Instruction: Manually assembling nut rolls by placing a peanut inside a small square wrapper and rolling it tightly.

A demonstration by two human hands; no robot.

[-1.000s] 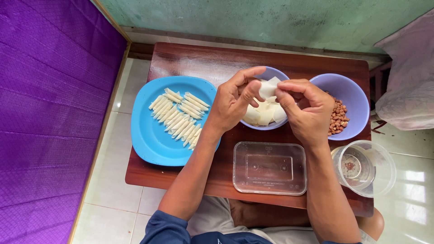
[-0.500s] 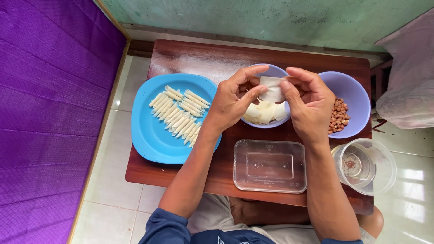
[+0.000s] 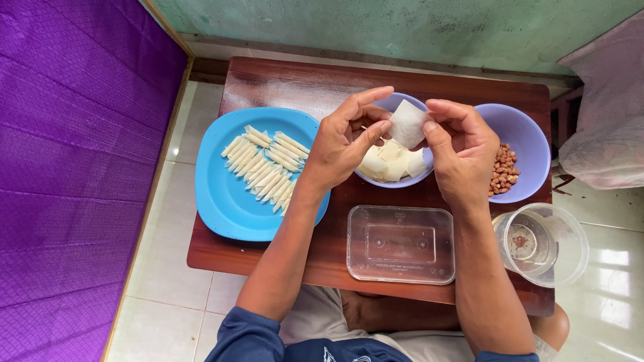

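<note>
Head view shows left hand [image 3: 345,144] and right hand [image 3: 459,151] both pinching 1 white wrapper square [image 3: 408,124] above the wrapper bowl [image 3: 396,179] on the desk [image 3: 282,84].

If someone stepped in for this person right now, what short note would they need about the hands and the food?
Left hand and right hand: both pinch one white wrapper square, held above the wrapper bowl.
Loose wrappers lie in that bowl; peanuts in the purple bowl to the right.
Done: a batch of thin rolls lined up on the blue plate.
Left: this square is unrolled; clear container holds nothing.
</note>
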